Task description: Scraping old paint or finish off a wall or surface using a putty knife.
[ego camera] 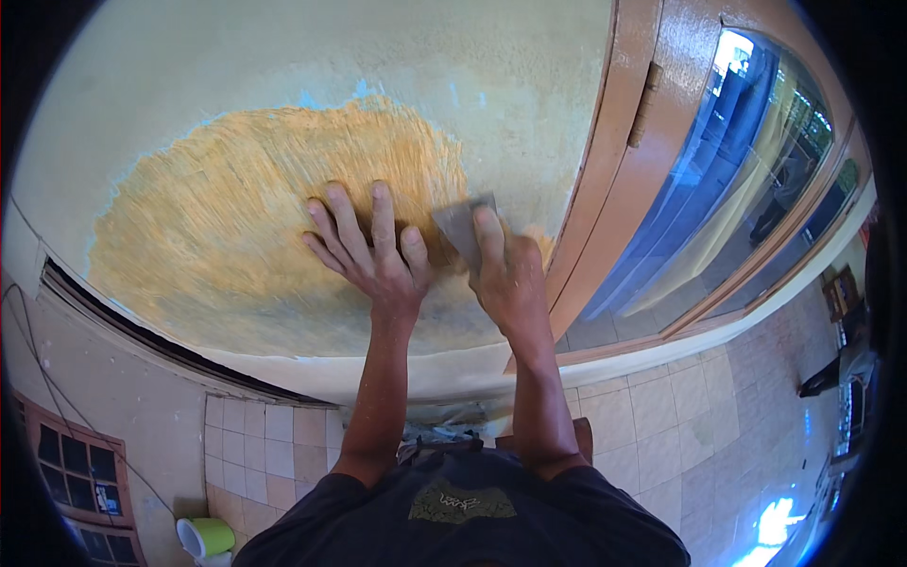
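My left hand (379, 248) lies with fingers spread on the scraped, orange-tan patch of a painted wall (269, 184). To its right, my right hand (506, 273) grips a metal scraper blade (459, 225), the index finger laid along it. The blade is at the right part of the scraped patch, beside greenish-grey paint. Thin light-blue traces of paint run along the patch's upper and left edge. The scraper's handle is hidden by my right hand.
A brown wooden door frame with a hinge (645, 105) and glass panes (716, 170) stands right of the wall. Floor tiles (659, 411) spread below. A green bucket (205, 536) lies tipped at lower left, near a barred window (81, 464) and a hanging cable. A person (840, 368) is at far right.
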The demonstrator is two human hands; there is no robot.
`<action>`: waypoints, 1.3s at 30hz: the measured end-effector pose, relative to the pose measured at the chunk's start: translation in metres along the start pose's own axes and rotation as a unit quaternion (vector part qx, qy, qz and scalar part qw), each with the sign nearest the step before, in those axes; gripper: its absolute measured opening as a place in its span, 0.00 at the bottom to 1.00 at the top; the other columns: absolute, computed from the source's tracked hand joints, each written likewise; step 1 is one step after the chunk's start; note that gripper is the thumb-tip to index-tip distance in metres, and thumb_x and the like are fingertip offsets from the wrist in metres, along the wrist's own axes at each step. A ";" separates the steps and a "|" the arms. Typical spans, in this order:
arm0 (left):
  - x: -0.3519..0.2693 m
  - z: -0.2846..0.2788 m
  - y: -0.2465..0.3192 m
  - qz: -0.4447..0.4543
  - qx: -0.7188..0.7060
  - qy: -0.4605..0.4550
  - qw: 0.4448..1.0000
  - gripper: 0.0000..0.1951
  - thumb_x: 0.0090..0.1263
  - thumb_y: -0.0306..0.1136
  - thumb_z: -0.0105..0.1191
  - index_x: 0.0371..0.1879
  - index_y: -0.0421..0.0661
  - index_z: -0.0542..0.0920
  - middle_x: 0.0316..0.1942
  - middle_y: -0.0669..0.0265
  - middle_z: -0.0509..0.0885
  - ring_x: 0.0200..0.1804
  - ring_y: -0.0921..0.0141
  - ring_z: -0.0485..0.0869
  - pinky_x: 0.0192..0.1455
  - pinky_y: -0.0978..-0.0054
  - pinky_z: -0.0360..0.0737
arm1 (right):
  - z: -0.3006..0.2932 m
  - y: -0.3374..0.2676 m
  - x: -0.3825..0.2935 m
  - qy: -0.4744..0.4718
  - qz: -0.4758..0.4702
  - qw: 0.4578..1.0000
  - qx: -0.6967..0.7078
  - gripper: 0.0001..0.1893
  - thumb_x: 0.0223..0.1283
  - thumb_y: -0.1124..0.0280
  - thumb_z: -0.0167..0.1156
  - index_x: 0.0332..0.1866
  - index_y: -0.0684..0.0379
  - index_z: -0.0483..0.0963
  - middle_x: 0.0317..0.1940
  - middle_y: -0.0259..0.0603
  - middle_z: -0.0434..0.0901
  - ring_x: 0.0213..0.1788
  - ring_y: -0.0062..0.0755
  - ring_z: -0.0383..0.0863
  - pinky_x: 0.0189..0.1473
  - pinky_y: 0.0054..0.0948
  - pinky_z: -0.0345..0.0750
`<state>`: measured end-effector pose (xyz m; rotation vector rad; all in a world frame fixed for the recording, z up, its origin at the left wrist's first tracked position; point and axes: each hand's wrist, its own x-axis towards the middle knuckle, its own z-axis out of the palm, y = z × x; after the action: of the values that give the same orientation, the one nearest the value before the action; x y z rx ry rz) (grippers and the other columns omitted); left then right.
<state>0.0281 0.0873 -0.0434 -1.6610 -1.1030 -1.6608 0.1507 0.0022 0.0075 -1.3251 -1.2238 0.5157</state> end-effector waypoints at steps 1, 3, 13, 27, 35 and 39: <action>0.000 0.001 0.002 -0.002 -0.002 0.006 1.000 0.25 0.79 0.50 0.35 0.67 0.52 0.74 0.75 0.49 0.61 0.78 0.46 0.51 0.76 0.41 0.37 | -0.002 -0.008 0.004 -0.009 -0.009 1.000 0.009 0.27 0.76 0.56 0.48 0.28 0.73 0.77 0.17 0.59 0.75 0.20 0.45 0.79 0.29 0.42 0.74; -0.002 -0.001 0.004 -0.005 -0.005 -0.002 1.000 0.25 0.79 0.50 0.35 0.67 0.52 0.74 0.75 0.49 0.61 0.78 0.46 0.51 0.76 0.41 0.37 | -0.004 -0.013 0.004 -0.008 -0.006 1.000 0.015 0.28 0.76 0.56 0.48 0.28 0.73 0.77 0.17 0.58 0.75 0.20 0.45 0.79 0.29 0.41 0.74; 0.002 -0.003 0.002 -0.004 -0.003 0.007 1.000 0.25 0.79 0.48 0.36 0.67 0.53 0.75 0.74 0.49 0.62 0.78 0.45 0.52 0.77 0.41 0.38 | -0.004 -0.001 -0.009 -0.018 0.049 0.999 -0.008 0.30 0.76 0.55 0.49 0.24 0.72 0.77 0.15 0.53 0.74 0.18 0.39 0.74 0.28 0.39 0.73; 0.001 0.001 0.000 0.001 0.000 0.002 1.000 0.25 0.79 0.49 0.36 0.66 0.52 0.75 0.75 0.49 0.61 0.78 0.45 0.52 0.77 0.42 0.37 | 0.000 0.011 -0.002 0.026 -0.069 0.996 -0.056 0.26 0.76 0.56 0.48 0.33 0.71 0.77 0.17 0.54 0.76 0.20 0.42 0.77 0.29 0.41 0.73; -0.002 0.004 -0.002 -0.004 -0.007 0.008 1.000 0.24 0.79 0.49 0.36 0.66 0.53 0.76 0.75 0.49 0.61 0.78 0.46 0.51 0.77 0.42 0.37 | 0.001 0.012 -0.002 0.023 -0.100 0.991 -0.081 0.27 0.76 0.56 0.48 0.32 0.73 0.77 0.16 0.56 0.74 0.19 0.41 0.76 0.29 0.41 0.73; -0.004 0.000 -0.004 0.001 -0.005 0.008 1.000 0.25 0.79 0.50 0.36 0.66 0.53 0.76 0.75 0.50 0.61 0.78 0.46 0.51 0.77 0.42 0.37 | 0.001 -0.006 -0.006 -0.011 0.029 0.999 -0.025 0.29 0.76 0.54 0.49 0.28 0.73 0.77 0.14 0.56 0.72 0.19 0.40 0.76 0.29 0.41 0.73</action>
<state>0.0252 0.0888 -0.0478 -1.6513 -1.0863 -1.6777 0.1458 -0.0044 0.0108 -1.4034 -1.2270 0.5456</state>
